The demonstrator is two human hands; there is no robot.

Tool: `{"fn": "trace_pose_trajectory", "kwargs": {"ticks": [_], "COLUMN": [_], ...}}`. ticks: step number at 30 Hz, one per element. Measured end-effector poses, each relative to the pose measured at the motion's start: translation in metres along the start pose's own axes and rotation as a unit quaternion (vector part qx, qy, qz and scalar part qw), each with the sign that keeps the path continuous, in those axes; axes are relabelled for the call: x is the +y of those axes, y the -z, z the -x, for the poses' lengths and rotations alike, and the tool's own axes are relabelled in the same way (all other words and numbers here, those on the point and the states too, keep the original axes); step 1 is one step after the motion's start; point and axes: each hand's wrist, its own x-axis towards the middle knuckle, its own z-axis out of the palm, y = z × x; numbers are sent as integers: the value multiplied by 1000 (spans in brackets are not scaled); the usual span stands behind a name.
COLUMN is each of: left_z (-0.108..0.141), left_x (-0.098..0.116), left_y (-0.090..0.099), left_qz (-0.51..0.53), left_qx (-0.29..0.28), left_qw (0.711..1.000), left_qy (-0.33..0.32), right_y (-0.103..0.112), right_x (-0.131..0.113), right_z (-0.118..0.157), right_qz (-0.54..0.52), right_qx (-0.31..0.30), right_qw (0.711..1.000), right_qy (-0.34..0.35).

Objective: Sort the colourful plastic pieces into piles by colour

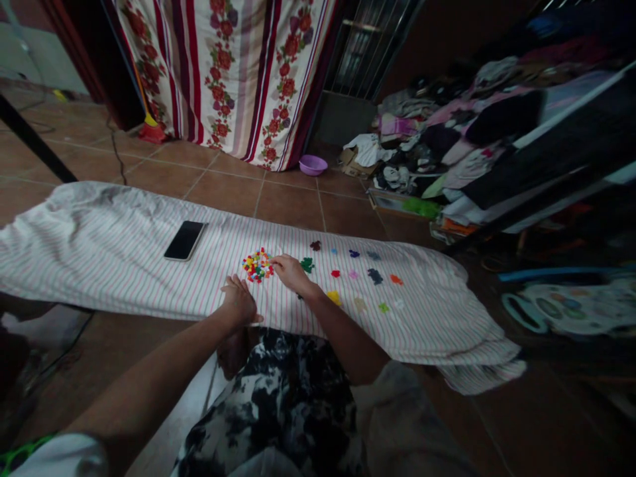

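A mixed heap of small coloured pieces [257,265] lies on the striped cloth [149,285] in front of me. My right hand [289,270] reaches to the heap's right edge, fingertips pinched together; whatever they hold is too small to name. My left hand [239,299] rests on the cloth just below the heap, its fingers stretched out and holding nothing. To the right lie separate little piles sorted by colour: dark green [307,265], brown [315,245], red [336,273], yellow [333,297], dark grey [375,276], orange [396,279] and several others.
A phone [185,240] lies on the cloth, left of the heap. Beyond are a floral curtain [238,79], a purple basin [313,165] and a broom [152,126] on the tiled floor. Clothes [447,132] are piled at the right.
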Motion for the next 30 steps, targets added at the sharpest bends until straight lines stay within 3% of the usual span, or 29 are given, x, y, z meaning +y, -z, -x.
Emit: {"fn": "trace_pose_trajectory", "kwargs": {"ticks": [11,18,30], "left_z": [-3,-2,-2], "left_x": [2,1,1], "left_y": [-9,-11,-15], "left_qz": [-4,-32,-36], "left_qx": [19,29,50], "left_qw": [1000,999,998], "left_qy": [-2,-9,-7], "right_y": [-25,-35,-28], "right_x": [4,-11,-22], "right_z": [-34,-47,-55], "right_qz": [34,58,123], "right_qx": [-13,-35,-76], "right_qw": [997,994,985], "right_qy": [-62,-81,-96]}}
